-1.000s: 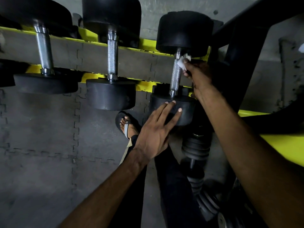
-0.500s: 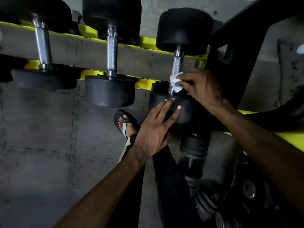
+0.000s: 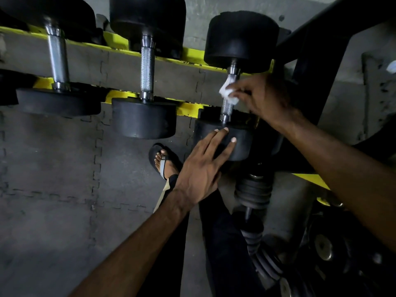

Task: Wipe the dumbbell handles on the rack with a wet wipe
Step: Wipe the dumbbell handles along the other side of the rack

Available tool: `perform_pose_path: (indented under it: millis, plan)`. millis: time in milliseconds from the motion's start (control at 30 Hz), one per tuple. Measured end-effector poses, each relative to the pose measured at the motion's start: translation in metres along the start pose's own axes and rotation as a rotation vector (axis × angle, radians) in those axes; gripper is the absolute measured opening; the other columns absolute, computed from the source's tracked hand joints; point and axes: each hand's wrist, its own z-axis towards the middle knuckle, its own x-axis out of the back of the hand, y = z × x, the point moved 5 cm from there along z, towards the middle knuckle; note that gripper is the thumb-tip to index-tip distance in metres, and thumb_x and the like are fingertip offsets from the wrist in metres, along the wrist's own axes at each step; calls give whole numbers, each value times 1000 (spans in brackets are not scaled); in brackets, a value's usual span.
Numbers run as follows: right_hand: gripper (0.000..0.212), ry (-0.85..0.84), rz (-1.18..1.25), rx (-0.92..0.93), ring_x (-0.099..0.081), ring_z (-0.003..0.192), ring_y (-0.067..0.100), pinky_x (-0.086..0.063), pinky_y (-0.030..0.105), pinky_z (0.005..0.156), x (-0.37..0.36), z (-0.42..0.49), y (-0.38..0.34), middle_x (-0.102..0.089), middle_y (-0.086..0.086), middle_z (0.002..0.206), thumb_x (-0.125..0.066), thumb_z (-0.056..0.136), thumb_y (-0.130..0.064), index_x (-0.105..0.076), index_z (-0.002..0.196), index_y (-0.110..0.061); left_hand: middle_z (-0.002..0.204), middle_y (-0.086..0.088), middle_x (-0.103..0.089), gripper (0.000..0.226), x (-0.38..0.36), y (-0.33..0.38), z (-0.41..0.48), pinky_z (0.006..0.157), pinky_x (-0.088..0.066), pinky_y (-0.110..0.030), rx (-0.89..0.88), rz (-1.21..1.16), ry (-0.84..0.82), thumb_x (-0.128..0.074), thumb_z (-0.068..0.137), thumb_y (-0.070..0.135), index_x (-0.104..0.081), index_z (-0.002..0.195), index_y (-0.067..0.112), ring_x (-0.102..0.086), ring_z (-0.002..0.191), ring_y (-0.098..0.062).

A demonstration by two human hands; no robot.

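The floor (image 3: 53, 168) under you is made of grey rubber mats that lock together like puzzle pieces, and the light here is dim. Above it the rack (image 3: 188, 55) carries three black dumbbells, each lying across the two yellow rails (image 3: 120, 42) with a round rubber head at either end. You work on the rightmost dumbbell (image 3: 242, 37). Its handle (image 3: 227, 109) is a thin bar of shiny metal with a rough knurled surface and a smooth collar at each end. Your right hand (image 3: 263, 97) pinches the wet wipe (image 3: 227, 93), a small crumpled white piece, in its fingertips and presses it against the middle of this handle. Your left hand (image 3: 203, 168) lies flat with straight fingers on the near head (image 3: 242, 142) of the same dumbbell and holds nothing. The handles of the middle dumbbell (image 3: 147, 69) and the left dumbbell (image 3: 57, 61) show the same bright metal, well apart from both hands. Beside your left hand one foot (image 3: 162, 159) in a dark sandal stands on the mats.
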Motion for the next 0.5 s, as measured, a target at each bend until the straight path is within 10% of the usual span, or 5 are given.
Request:
perform_pose_path:
  millis: [100, 233, 500]
  plan:
    - [32, 97, 61, -72, -69, 99, 4, -56, 34, 85, 2, 7, 4, -74, -12, 108, -57, 89, -50, -72, 112, -33, 166, -16, -22, 97, -1, 0, 0, 121, -31, -42, 3, -1, 8, -73, 73, 15, -31, 160, 16, -22, 153, -32]
    - [34, -223, -251, 89, -72, 92, 27, -56, 33, 79, -32, -9, -18, -77, 3, 99, -58, 88, -55, -76, 106, -33, 166, -16, -22, 98, -2, -1, 1, 122, -30, -43, -2, -9, -4, -72, 72, 13, -30, 160, 16, -22, 153, -33]
    - [20, 306, 330, -414, -66, 64, -7, -55, 22, 60, -21, 15, 0, -73, -13, 70, -77, 76, -42, -80, 84, -24, 166, -14, -22, 96, -1, -1, -1, 123, -29, -39, 22, -43, 31, -73, 73, 13, -31, 160, 17, -21, 154, -30]
